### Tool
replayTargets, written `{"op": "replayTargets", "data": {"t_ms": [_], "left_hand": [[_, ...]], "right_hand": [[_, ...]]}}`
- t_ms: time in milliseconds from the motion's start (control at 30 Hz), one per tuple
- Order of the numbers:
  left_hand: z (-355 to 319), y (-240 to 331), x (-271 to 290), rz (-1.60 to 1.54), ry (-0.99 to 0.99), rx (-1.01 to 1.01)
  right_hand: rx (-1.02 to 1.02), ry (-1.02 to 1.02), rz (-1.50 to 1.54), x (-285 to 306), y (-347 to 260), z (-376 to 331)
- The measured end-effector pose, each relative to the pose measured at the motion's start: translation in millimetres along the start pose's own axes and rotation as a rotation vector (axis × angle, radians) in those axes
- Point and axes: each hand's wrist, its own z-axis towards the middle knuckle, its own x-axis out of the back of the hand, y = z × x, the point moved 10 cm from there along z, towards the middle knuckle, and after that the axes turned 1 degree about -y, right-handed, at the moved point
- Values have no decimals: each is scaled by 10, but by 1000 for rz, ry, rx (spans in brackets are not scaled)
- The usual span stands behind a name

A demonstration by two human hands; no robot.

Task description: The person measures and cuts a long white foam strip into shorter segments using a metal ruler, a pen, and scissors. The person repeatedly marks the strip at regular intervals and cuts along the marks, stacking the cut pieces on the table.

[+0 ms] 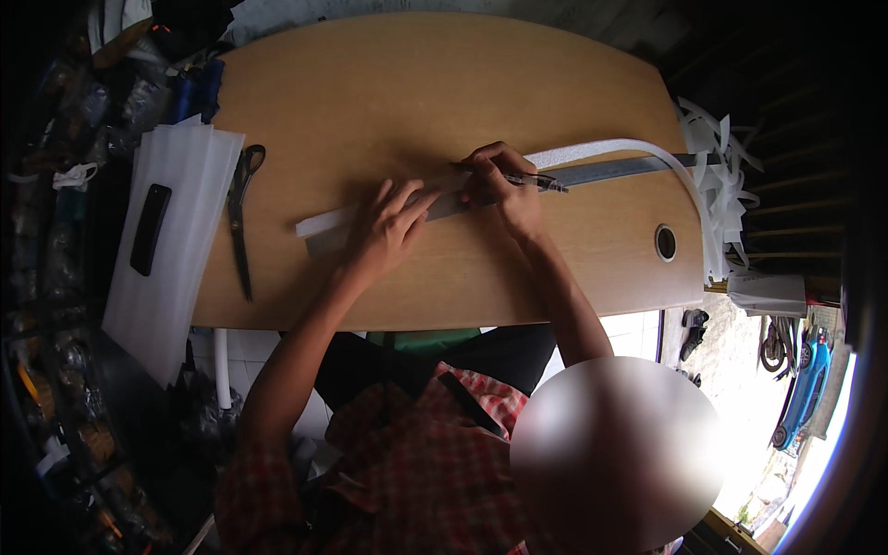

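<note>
Left hand (393,222) spread flat, pinning the metal ruler (592,174) over the white foam strip (324,220) — right hand (504,180) pinching a pen (536,181), marking likely under way, steadiness needed.

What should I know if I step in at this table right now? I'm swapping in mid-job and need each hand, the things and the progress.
Left hand: flat, pressing the metal ruler onto the white foam strip.
Right hand: holds a pen-like tool at the ruler's edge.
Scissors lie left, beside stacked foam sheets; offcuts pile right.
Progress along the strip is unclear.
</note>
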Motion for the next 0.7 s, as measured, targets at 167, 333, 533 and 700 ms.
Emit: {"op": "replayTargets", "data": {"t_ms": [167,333,533,700], "left_hand": [[37,43,36,23,-19,12],[8,-9,-15,52,-5,10],[3,-21,-23,71,-24,21],[13,-12,-13,74,-21,6]], "right_hand": [[178,-22,-400,-94,-6,-6],[214,-56,-600,-188,-13,9],[268,-54,-659,-227,-21,9],[259,-54,-672,-225,-32,-5]]}}
